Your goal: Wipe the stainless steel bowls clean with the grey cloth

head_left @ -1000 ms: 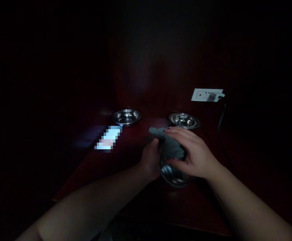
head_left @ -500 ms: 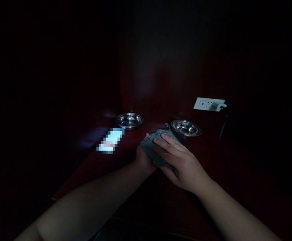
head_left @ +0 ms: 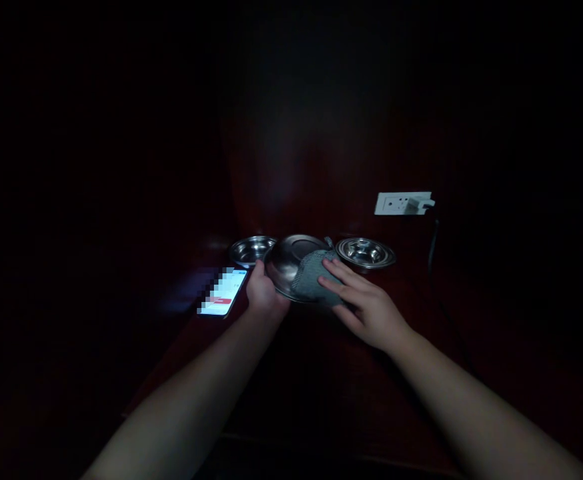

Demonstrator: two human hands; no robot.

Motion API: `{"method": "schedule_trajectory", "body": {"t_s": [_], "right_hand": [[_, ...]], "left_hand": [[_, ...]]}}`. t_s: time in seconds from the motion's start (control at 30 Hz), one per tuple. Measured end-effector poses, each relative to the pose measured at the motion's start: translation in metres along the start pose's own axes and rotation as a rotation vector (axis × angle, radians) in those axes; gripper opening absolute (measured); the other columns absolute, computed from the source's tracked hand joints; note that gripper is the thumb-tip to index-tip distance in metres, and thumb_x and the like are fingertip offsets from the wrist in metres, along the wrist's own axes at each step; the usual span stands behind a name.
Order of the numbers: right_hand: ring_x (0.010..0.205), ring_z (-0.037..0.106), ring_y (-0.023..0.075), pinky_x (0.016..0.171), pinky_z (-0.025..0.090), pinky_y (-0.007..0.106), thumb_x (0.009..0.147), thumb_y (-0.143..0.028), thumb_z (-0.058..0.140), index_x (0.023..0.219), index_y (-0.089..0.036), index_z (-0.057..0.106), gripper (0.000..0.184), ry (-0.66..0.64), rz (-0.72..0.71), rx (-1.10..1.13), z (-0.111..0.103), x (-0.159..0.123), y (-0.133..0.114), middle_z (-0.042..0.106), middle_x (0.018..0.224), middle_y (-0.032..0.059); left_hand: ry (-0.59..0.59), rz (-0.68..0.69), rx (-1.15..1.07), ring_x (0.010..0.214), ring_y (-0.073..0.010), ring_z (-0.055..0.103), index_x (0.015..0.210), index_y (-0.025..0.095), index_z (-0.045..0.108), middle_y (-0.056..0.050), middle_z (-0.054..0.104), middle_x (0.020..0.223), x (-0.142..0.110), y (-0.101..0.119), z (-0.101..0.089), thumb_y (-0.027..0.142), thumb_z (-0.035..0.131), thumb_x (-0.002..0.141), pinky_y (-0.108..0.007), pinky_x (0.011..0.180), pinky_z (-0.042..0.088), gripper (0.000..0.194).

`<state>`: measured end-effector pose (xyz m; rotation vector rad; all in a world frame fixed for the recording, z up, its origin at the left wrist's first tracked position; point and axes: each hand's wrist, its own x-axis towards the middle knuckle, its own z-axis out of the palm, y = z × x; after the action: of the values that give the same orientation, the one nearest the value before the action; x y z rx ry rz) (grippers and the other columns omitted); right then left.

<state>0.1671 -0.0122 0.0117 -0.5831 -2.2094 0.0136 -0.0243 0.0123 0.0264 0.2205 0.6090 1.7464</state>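
My left hand (head_left: pixel 265 292) grips the left rim of a shiny steel plate (head_left: pixel 284 263), its thumb over the edge and its other fingers hidden beneath. The plate is lifted and tilted, with a round ring showing on its face. Against the plate's right side, my right hand (head_left: pixel 364 300) presses a grey-green cloth (head_left: pixel 314 277) with a checked border, fingers spread over it. Behind the plate to the left lies a steel bowl (head_left: pixel 246 251), partly covered by it. To the right rests a stack of steel bowls or dishes (head_left: pixel 371 253).
A lit phone (head_left: pixel 226 293) lies left of my left hand on the dark red table (head_left: pixel 191 340). A white wall socket (head_left: pixel 396 203) with a plug and a hanging black cable (head_left: pixel 432 247) is at the back right. The surroundings are very dark.
The cloth, which covered most of the held piece, has shifted and now exposes the plate's left part. My left hand has moved left and up; the camera view has shifted slightly.
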Motion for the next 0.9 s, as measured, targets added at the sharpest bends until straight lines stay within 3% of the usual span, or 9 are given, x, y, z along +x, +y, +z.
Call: {"method": "schedule_trajectory", "body": {"t_s": [0.07, 0.23, 0.43, 0.67, 0.8, 0.9], "right_hand": [[0.136, 0.040, 0.0245, 0.111, 0.038, 0.048, 0.087, -0.020, 0.057, 0.132, -0.022, 0.056, 0.045, 0.095, 0.102, 0.076, 0.002, -0.001, 0.005, 0.043, 0.148, 0.0109], [0.129, 0.050, 0.0252, 0.110, 0.037, 0.048, 0.088, -0.026, 0.057, 0.122, -0.020, 0.064, 0.035, 0.285, 0.287, 0.160, 0.007, -0.001, 0.017, 0.053, 0.139, 0.0123], [0.101, 0.067, 0.0246, 0.092, 0.052, 0.045, 0.087, -0.031, 0.056, 0.112, -0.020, 0.068, 0.030, 0.347, 0.445, 0.223, 0.007, 0.002, 0.023, 0.072, 0.109, 0.0069], [0.114, 0.061, 0.0243, 0.102, 0.045, 0.045, 0.085, -0.029, 0.059, 0.113, -0.021, 0.068, 0.031, 0.419, 0.364, 0.190, -0.002, 0.005, 0.019, 0.067, 0.122, 0.0073], [0.110, 0.062, 0.0241, 0.100, 0.046, 0.044, 0.084, -0.030, 0.059, 0.112, -0.022, 0.068, 0.030, 0.429, 0.316, 0.168, -0.006, 0.006, 0.015, 0.068, 0.118, 0.0073], [0.108, 0.063, 0.0242, 0.098, 0.048, 0.044, 0.085, -0.030, 0.058, 0.110, -0.022, 0.068, 0.028, 0.418, 0.296, 0.137, -0.008, 0.007, 0.012, 0.069, 0.114, 0.0069]], "left_hand": [[0.045, 0.032, -0.014, 0.100, -0.0227, 0.066, 0.113, 0.010, 0.063, -0.014, 0.069, 0.109, -0.001, 0.002, 0.003, 0.036, 0.036, 0.095, -0.035, 0.087, 0.053, 0.042], [0.005, 0.005, 0.083, 0.107, -0.0234, 0.064, 0.110, 0.008, 0.065, -0.016, 0.068, 0.113, -0.008, -0.003, 0.001, 0.035, 0.040, 0.094, -0.034, 0.090, 0.052, 0.040], [-0.111, -0.014, 0.181, 0.112, -0.0231, 0.062, 0.111, 0.009, 0.066, -0.015, 0.069, 0.114, -0.019, -0.012, -0.004, 0.041, 0.041, 0.094, -0.032, 0.095, 0.049, 0.044], [-0.124, -0.037, 0.308, 0.103, -0.0234, 0.066, 0.102, 0.012, 0.070, -0.011, 0.071, 0.107, -0.034, -0.020, -0.004, 0.043, 0.045, 0.092, -0.034, 0.093, 0.051, 0.040], [-0.071, -0.020, 0.398, 0.096, -0.0245, 0.068, 0.097, 0.012, 0.070, -0.011, 0.072, 0.102, -0.042, -0.026, -0.008, 0.044, 0.055, 0.087, -0.035, 0.088, 0.053, 0.037], [-0.107, -0.047, 0.456, 0.099, -0.0252, 0.067, 0.099, 0.012, 0.070, -0.011, 0.072, 0.101, -0.046, -0.028, -0.012, 0.048, 0.055, 0.086, -0.036, 0.090, 0.051, 0.041]]}}
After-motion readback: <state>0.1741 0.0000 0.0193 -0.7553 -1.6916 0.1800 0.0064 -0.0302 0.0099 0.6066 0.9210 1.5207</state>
